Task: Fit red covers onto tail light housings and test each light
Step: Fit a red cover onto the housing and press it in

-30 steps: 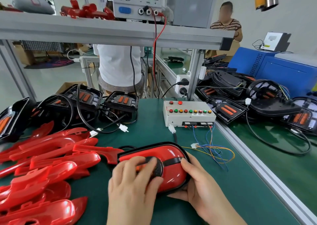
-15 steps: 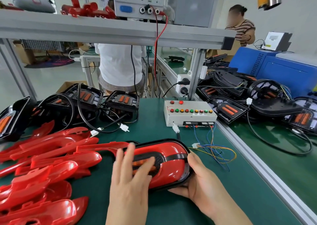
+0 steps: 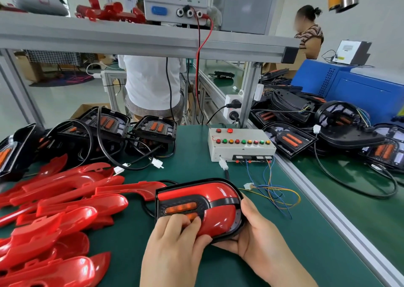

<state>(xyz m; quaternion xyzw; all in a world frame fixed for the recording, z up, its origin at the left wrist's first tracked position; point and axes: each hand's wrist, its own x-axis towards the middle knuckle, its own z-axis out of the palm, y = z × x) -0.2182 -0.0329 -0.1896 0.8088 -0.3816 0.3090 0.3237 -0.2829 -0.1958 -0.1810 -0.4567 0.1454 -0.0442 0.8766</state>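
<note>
Left hand (image 3: 177,238) curled over red cover (image 3: 218,199), pressing; right hand (image 3: 260,238) grips housing (image 3: 237,221) end. I fear uneven push leaves far edge unseated.

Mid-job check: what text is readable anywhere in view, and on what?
"COARSE", "FINE", each twice: knob labels on the power supply.
"C.C.", "OUTPUT", "电压": top of its panel.
"ON", "OFF": above its blue switch.
"-", "GND", "+": above its terminals.
Test box: red scribble, unreadable.
White device on the blue cabinet: label too blurred.
</note>
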